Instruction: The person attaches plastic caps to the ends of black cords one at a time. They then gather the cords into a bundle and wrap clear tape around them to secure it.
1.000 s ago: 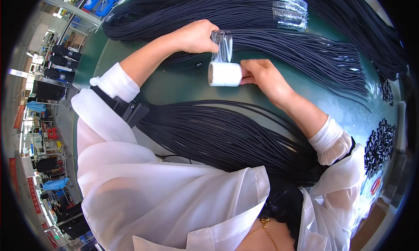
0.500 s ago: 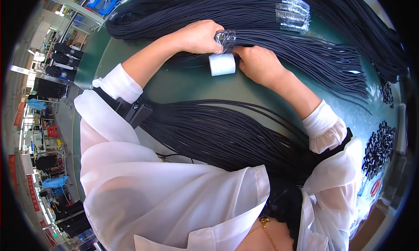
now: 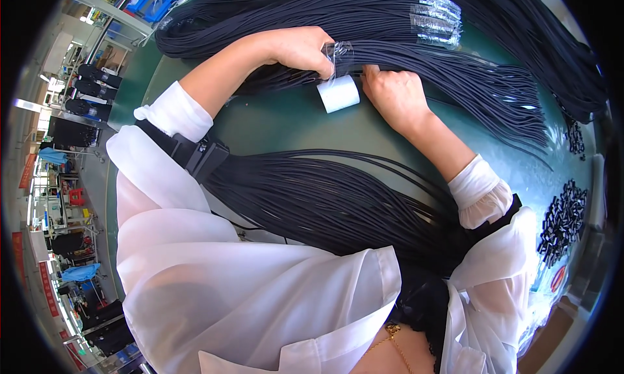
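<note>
A bundle of thin black cables (image 3: 442,68) lies across the far side of the table, with a band of clear stretch film (image 3: 340,51) round it. My left hand (image 3: 304,49) is closed around the bundle just left of the film. From the film hangs a white roll (image 3: 338,94), below the bundle and between my hands. My right hand (image 3: 394,93) is curled closed against the bundle's near edge, right of the roll; whatever its fingertips hold is hidden. Nearer to me, a second loose bundle of black cables (image 3: 331,192) stretches across in front of my body.
Behind lies a larger heap of black cables (image 3: 292,16) with clear wrapping (image 3: 435,16). Small black pieces (image 3: 562,221) are piled at the right edge of the green table (image 3: 273,120). A black box-like object (image 3: 209,159) sits by my left sleeve. Blue items (image 3: 155,2) stand far left.
The white roll has shifted slightly right and tilted. My right hand has moved a little right and turned more upright. My left hand stays at the bundle.
</note>
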`<state>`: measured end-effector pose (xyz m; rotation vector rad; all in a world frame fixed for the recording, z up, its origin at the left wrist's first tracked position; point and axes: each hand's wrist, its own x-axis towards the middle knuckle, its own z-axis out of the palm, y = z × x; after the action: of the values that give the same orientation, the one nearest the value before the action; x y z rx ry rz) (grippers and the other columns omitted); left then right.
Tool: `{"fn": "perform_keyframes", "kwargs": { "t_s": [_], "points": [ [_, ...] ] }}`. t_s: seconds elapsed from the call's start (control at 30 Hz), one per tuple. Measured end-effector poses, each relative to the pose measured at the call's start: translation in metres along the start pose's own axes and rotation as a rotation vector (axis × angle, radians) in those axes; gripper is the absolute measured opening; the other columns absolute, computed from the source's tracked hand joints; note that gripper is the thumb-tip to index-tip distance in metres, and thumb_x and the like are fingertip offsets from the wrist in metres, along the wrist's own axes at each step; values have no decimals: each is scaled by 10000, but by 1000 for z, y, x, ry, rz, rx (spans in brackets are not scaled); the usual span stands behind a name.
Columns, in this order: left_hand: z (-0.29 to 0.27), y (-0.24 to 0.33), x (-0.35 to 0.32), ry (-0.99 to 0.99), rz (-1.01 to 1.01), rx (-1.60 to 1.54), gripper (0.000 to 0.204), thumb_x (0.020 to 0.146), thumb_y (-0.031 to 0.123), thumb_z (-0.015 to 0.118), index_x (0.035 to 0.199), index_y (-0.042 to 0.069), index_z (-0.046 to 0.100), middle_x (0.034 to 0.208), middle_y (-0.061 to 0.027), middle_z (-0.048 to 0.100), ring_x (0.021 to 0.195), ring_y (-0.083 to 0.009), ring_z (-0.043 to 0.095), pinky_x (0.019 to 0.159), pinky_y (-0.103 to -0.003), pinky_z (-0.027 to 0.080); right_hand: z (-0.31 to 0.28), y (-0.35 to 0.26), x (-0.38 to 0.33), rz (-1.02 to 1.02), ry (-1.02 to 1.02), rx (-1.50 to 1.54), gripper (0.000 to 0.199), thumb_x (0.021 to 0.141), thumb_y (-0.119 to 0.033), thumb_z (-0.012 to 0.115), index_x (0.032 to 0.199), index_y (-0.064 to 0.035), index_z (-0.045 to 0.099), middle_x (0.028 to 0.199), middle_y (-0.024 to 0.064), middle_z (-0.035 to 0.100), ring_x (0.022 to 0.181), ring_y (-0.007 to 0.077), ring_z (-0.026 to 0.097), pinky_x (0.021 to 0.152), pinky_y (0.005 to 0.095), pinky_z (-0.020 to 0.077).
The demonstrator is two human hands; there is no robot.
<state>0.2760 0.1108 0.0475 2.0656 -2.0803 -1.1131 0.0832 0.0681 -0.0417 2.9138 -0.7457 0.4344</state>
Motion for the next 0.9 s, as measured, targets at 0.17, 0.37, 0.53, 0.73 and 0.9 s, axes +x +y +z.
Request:
{"fn": "perform_keyframes", "kwargs": {
  "t_s": [0.17, 0.37, 0.53, 0.73, 0.9],
  "points": [
    [2, -9, 7, -46, -8, -42, 172, 639, 110, 622, 766, -3, 592, 658, -40, 576, 633, -146, 516, 621, -284, 420, 2, -2, 2, 9, 3, 13, 77, 837, -111, 483, 858, -54, 532, 627, 104, 647, 581, 238, 663, 508, 336, 510],
    [4, -6, 10, -76, -3, -102, 155, 646, 94, 605, 759, -11, 590, 652, -59, 574, 605, -155, 524, 572, -287, 422, 11, 5, -2, 36, 107, 96, 179, 870, -241, 552, 876, -62, 539, 561, 97, 596, 485, 258, 601, 466, 372, 483],
    [5, -5, -1, 22, 13, -60, 176, 656, 87, 597, 787, -29, 582, 647, -76, 574, 581, -152, 524, 552, -286, 427, -13, -8, -15, 194, 41, 777, 233, 854, -239, 617, 954, -32, 577, 586, 59, 598, 441, 165, 559, 432, 308, 450],
    [10, -1, -10, 222, 108, 63, 305, 676, 104, 619, 919, -68, 554, 710, -137, 603, 631, -210, 557, 625, -325, 460, -34, -17, -1, 443, -386, 1320, 287, 850, -218, 649, 1025, -1, 581, 629, 26, 586, 440, 76, 505, 394, 221, 398],
    [-6, 18, -15, 142, 17, 228, 450, 689, 152, 644, 1076, -57, 553, 904, -206, 632, 865, -303, 620, 766, -355, 484, -21, -27, 12, 548, -409, 1511, 230, 860, -188, 630, 963, 5, 559, 621, 28, 576, 439, 77, 511, 380, 201, 387]
  ]
}}
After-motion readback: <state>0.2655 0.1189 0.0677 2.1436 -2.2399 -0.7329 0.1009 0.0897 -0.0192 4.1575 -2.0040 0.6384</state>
